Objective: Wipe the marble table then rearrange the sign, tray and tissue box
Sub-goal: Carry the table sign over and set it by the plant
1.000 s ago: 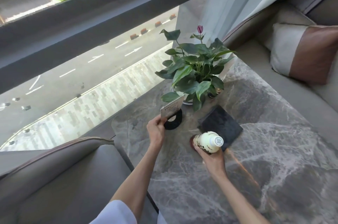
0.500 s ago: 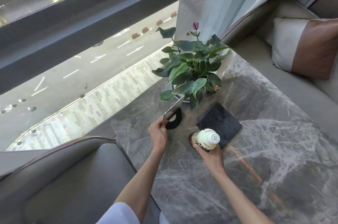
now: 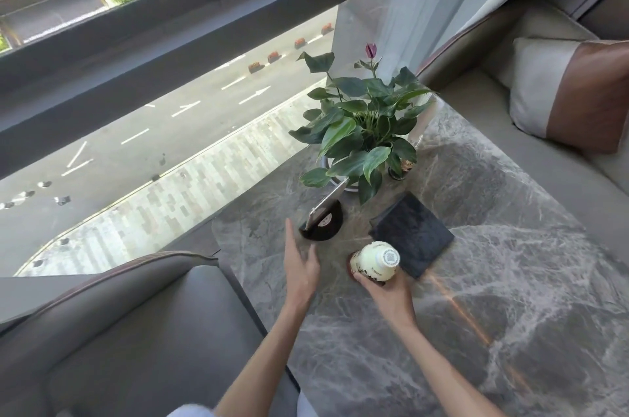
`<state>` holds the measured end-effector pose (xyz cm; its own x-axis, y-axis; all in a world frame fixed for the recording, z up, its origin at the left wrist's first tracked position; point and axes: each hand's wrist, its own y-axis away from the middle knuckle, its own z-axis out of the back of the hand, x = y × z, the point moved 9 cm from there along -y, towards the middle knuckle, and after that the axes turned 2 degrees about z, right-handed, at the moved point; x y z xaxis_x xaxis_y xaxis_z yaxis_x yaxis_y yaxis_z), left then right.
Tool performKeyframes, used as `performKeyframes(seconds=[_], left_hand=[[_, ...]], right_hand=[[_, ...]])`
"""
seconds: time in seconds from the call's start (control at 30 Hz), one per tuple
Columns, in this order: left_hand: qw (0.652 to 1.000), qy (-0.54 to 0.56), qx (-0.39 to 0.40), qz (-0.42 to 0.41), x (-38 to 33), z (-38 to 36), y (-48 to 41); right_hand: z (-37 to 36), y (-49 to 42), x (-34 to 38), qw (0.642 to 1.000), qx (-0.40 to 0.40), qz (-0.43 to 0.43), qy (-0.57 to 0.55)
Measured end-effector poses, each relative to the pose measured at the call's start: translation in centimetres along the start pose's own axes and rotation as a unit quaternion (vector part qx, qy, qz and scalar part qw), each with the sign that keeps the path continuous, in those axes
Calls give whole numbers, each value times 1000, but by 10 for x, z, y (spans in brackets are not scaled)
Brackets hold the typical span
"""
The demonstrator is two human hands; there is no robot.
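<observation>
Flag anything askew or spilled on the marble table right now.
No spill shows. The sign leans back in its dark base, possibly by design. The dark cloth lies skewed to the table edge.
</observation>
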<state>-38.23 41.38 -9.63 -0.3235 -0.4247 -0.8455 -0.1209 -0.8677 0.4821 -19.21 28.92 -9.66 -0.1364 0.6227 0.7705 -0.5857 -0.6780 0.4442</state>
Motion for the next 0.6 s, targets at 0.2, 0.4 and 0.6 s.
performKeyframes(seconds=[0.2,0.4,0.6], left_hand=[[970,57,236,-17,-3,10,86],[995,-27,39,-86,-39,93,19],[990,-56,50,-117,-79,109,-54]], right_hand=[[-84,45,44,989,126,62,46],[-160,41,119,987,137,5,-89],[-209,8,143,904,163,-152,-364]])
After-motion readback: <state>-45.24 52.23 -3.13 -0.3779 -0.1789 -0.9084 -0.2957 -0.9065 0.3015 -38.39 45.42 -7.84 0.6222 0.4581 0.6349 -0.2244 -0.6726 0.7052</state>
